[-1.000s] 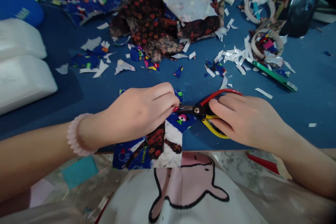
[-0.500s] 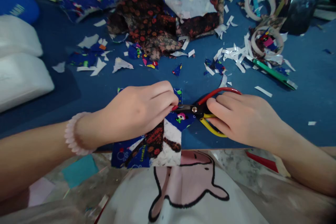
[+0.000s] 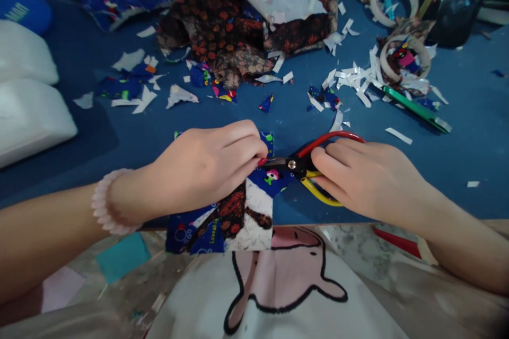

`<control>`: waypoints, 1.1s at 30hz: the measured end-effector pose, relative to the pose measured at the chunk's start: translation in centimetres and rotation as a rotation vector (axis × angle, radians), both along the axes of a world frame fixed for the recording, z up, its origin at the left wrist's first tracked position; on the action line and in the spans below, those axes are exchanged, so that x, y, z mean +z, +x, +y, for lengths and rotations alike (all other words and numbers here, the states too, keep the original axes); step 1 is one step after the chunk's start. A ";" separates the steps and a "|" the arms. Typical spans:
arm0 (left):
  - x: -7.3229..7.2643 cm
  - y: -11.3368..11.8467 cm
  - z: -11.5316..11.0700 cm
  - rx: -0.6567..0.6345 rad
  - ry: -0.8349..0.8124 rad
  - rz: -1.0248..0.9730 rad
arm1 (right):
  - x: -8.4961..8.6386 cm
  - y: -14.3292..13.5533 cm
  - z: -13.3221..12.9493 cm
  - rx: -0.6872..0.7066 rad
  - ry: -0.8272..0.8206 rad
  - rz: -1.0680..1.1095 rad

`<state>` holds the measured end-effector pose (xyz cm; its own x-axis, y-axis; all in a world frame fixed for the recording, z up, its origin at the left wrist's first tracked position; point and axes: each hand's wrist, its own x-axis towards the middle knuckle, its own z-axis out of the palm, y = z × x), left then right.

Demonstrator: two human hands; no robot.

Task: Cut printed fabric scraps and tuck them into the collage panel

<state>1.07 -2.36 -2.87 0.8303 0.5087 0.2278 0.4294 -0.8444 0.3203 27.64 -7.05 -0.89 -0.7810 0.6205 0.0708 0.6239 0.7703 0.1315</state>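
In the head view, a patchwork piece [image 3: 259, 225] of blue printed, dark floral and white fabric lies at the table's front edge, its lower part hanging past it. My left hand [image 3: 210, 167] lies over the piece with its fingers pinched on it near the right side, hiding its middle. My right hand [image 3: 366, 177] is closed round the red and yellow handles of a pair of scissors [image 3: 292, 164]. The scissors point left, with their blades at the piece's right edge. The blade tips disappear by my left fingertips, beside a corner of blue fabric that sticks out to the right.
Dark floral fabric [image 3: 214, 24] is heaped at the back, among blue and white scraps. White strips [image 3: 353, 80], a green box cutter [image 3: 417, 109] and tape rolls [image 3: 405, 58] lie at the right. A dark phone [image 3: 457, 2] is behind them. White blocks [image 3: 32, 116] stand at the left.
The whole view has shifted slightly. Both hands, the scissors and the patchwork piece keep nearly the same positions relative to each other.
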 end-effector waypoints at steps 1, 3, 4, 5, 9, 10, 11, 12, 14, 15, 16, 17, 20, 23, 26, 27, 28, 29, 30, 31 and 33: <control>0.0 0.0 0.0 0.001 -0.006 0.001 | 0.0 0.1 0.0 -0.002 -0.004 0.004; 0.1 0.0 0.1 0.008 -0.024 0.001 | 0.1 0.2 0.1 -0.012 -0.027 0.020; 0.2 -0.1 0.1 0.013 -0.042 0.002 | 0.1 0.2 0.1 -0.017 -0.041 0.030; 0.3 -0.1 0.2 0.018 -0.065 0.003 | 0.2 0.2 0.1 -0.020 -0.054 0.037; 0.7 -0.2 0.7 0.018 -0.190 -0.003 | 0.3 0.0 0.1 -0.027 -0.071 0.052; 0.8 -0.2 0.8 0.022 -0.215 -0.005 | 0.3 -0.1 0.1 -0.032 -0.068 0.050; 0.8 -0.2 0.9 0.026 -0.235 -0.007 | 0.3 -0.2 0.0 -0.037 -0.064 0.044; 0.8 -0.2 0.9 0.033 -0.250 -0.007 | 0.3 -0.3 -0.1 -0.042 -0.061 0.037; 0.9 -0.2 1.0 0.042 -0.268 -0.002 | 0.2 -0.4 -0.1 -0.045 -0.062 0.022; 0.9 -0.2 0.9 0.043 -0.272 0.000 | 0.1 -0.5 -0.2 -0.044 -0.062 0.017; 0.9 -0.1 0.9 0.043 -0.275 0.004 | 0.1 -0.5 -0.2 -0.043 -0.059 0.012; 0.9 -0.1 0.9 0.043 -0.275 0.004 | 0.0 -0.5 -0.2 -0.041 -0.052 0.007; 1.0 -0.1 0.9 0.045 -0.276 0.004 | 0.0 -0.4 -0.1 -0.031 -0.022 -0.015; 1.0 -0.2 0.8 0.042 -0.275 0.003 | 0.0 -0.5 -0.2 -0.035 -0.015 -0.026; 1.0 -0.2 0.8 0.041 -0.275 0.000 | 0.0 -0.7 -0.3 -0.054 -0.011 -0.032; 0.9 -0.2 0.8 0.042 -0.275 0.002 | 0.0 -0.8 -0.3 -0.058 -0.005 -0.037; 0.9 -0.2 0.7 0.043 -0.273 0.003 | 0.0 -0.9 -0.3 -0.060 0.001 -0.044; 0.9 -0.1 0.7 0.045 -0.271 0.006 | 0.0 -1.0 -0.4 -0.059 0.006 -0.051; 0.9 -0.1 0.7 0.048 -0.268 0.009 | 0.0 -1.1 -0.4 -0.055 0.007 -0.059; 0.9 -0.1 0.7 0.049 -0.265 0.008 | 0.0 -1.1 -0.4 -0.052 0.004 -0.068; 0.9 -0.1 0.7 0.050 -0.263 0.009 | 0.1 -1.1 -0.4 -0.050 -0.004 -0.086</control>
